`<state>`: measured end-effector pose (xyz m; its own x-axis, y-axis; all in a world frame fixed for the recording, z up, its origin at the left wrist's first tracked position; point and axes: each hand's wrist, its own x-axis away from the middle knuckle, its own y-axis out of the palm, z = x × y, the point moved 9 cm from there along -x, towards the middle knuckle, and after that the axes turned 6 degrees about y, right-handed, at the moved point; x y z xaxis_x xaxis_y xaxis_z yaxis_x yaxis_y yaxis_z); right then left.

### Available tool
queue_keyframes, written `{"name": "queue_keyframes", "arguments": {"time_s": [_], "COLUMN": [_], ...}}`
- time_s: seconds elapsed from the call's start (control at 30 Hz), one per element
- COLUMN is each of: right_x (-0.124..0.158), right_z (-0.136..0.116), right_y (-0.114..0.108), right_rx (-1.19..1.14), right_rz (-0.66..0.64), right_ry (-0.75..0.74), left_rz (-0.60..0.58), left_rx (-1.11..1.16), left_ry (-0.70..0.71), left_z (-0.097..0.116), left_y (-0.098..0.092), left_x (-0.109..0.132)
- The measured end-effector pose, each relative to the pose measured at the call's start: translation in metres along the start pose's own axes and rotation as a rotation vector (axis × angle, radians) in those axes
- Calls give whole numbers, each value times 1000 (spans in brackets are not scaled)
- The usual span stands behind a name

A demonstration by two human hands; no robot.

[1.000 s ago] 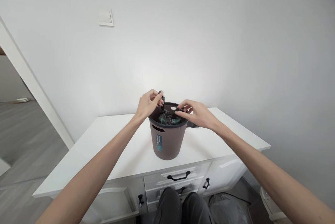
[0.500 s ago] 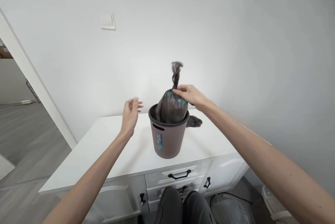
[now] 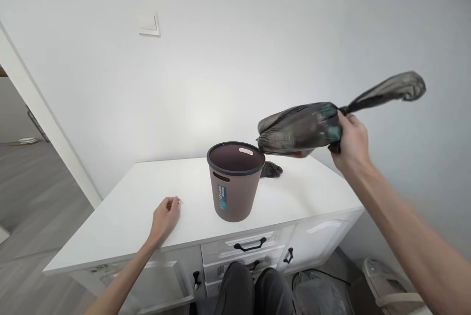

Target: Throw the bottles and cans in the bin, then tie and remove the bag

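Note:
My right hand point(image 3: 351, 138) grips a filled, see-through black garbage bag point(image 3: 300, 128) by its twisted neck, holding it sideways in the air. Its loose top points right, while its bulging lower end hangs just over the right rim of a brown trash can point(image 3: 235, 192). Green and reddish contents show dimly through the plastic. The can stands upright on the cabinet, with a dark rim, a handle slot and a blue label, and its inside looks bare. Low over the countertop, left of the can, is my left hand point(image 3: 166, 217), fingers curled closed with no object visible in them.
A crumpled black plastic bag point(image 3: 271, 170) lies behind the can's right side on the white cabinet point(image 3: 147, 182). Black handles mark its drawers and doors. A wall with a light switch point(image 3: 149, 25) rises behind. A clear plastic bag point(image 3: 320, 295) is on the floor at right.
The garbage bag has come out of the trash can, swinging up and right in my right hand and tipping sideways. My left hand has dropped lower and left, its fingers now curled.

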<state>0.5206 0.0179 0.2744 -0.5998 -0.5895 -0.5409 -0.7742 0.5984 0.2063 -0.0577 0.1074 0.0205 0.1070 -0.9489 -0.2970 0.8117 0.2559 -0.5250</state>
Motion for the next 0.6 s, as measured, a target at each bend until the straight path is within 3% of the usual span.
{"name": "queue_keyframes", "arguments": {"time_s": [0.13,0.23,0.33,0.4,0.6], "right_x": [26,41,55,65,112], "right_z": [66,111,158,185,230], "right_y": [-31,-40,-43,-36,17], "right_rx": [278,552,775,883,1013], "right_rz": [195,205,124,30,-351], "right_ry": [15,-1,-11,-96,-417], "left_rz": [-17,-16,-17,-21,-47], "left_rx": [-26,-49,-59,-62,-87], "left_ry": [17,21,22,22,19], "left_z": [9,11,11,12,8], "left_y": [1,1,2,4,9], "left_x": [5,4,5,5,4]}}
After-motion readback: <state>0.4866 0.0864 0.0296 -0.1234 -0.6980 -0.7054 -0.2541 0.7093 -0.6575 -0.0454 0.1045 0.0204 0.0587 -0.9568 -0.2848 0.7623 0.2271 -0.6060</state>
